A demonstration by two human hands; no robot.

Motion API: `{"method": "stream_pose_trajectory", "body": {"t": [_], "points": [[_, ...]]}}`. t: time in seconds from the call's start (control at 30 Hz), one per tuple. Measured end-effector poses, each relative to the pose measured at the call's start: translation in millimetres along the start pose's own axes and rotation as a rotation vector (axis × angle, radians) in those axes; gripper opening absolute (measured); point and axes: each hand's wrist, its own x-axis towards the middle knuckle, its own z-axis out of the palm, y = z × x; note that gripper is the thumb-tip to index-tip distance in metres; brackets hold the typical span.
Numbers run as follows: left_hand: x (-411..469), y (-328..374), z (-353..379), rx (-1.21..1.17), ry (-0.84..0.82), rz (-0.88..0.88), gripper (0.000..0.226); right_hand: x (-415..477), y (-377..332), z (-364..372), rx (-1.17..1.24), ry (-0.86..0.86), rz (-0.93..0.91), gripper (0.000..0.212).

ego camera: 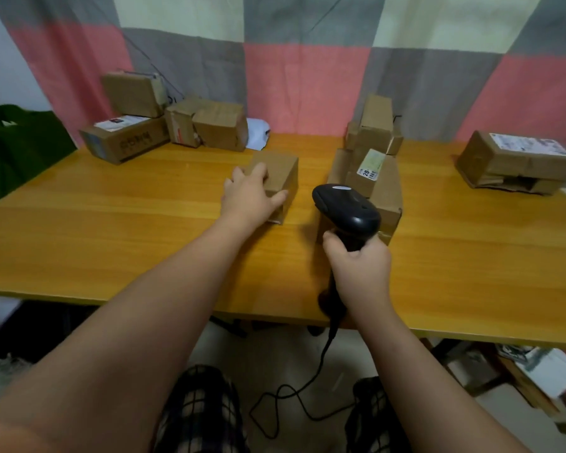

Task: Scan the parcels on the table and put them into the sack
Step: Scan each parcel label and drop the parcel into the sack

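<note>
A small plain cardboard parcel (280,174) sits mid-table. My left hand (249,196) lies over its near left corner, fingers on top and thumb against the front face. My right hand (361,269) grips the handle of a black barcode scanner (347,212), whose head is held over the table just right of that parcel. Its cable (304,397) hangs down to the floor. Behind the scanner stands a stack of parcels (373,171), one with a label reading 20. The green sack (17,148) hangs at the table's left end.
Several cardboard parcels (134,125) are piled at the back left of the wooden table (111,223), with a white pouch (257,132) behind them. A large labelled box (520,161) sits at the far right. A checked curtain hangs behind. Boxes lie on the floor at right.
</note>
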Motion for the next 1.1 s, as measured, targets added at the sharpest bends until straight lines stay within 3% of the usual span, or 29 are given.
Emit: {"method": "stream_pose_trajectory", "body": {"t": [0.1,0.2,0.27,0.33,0.4,0.47,0.53,0.63,0.7,0.77,0.83,0.93,1.1], "points": [[-34.8,-26.7,-18.2,-0.354,0.028,-0.074,0.034,-0.3,-0.1,2.6,-0.02,-0.025,0.006,0.015],[-62.3,-48.2,-41.5,-0.792,-0.123,-0.363,0.036,-2.0,-3.3,8.8,-0.072,-0.093,-0.025,0.014],[-71.1,-55.7,-50.3,-0.744,-0.163,-0.412,0.039,-3.1,-7.2,12.3,-0.104,-0.129,-0.055,0.017],[-72.8,-63.2,-52.7,-0.47,-0.003,-0.307,0.04,-3.7,-9.2,13.5,-0.114,-0.142,-0.064,0.017],[-79.4,-64.1,-58.0,-0.41,0.154,-0.146,0.047,-3.6,-10.0,12.8,-0.117,-0.138,-0.055,0.017],[-88.0,-63.2,-58.5,-0.393,0.096,-0.024,0.064,-3.1,-10.8,12.5,-0.121,-0.143,-0.047,0.017],[-94.1,-60.3,-54.5,-0.167,-0.027,0.007,0.078,-2.8,-11.8,12.9,-0.122,-0.153,-0.041,0.017],[-90.5,-55.6,-53.4,0.065,-0.019,0.002,0.072,-2.7,-12.5,13.2,-0.122,-0.161,-0.04,0.017],[-85.2,-52.4,-56.2,-0.018,0.018,-0.033,0.057,-2.7,-12.3,12.9,-0.111,-0.162,-0.044,0.017],[-82.9,-53.6,-55.6,-0.349,0.034,-0.109,0.044,-3.4,-12.1,12.7,-0.105,-0.158,-0.05,0.017],[-82.4,-60.0,-51.1,-0.631,0.024,-0.165,0.052,-4.0,-11.5,12.3,-0.092,-0.16,-0.047,0.016],[-86.6,-73.8,-35.1,-0.669,0.002,-0.168,0.078,-3.0,-11.3,11.9,-0.087,-0.182,-0.037,0.014],[-92.5,-95.3,-12.8,-0.713,0.066,-0.209,0.083,-10.1,-15.6,11.6,-0.07,-0.291,-0.033,0.014]]}}
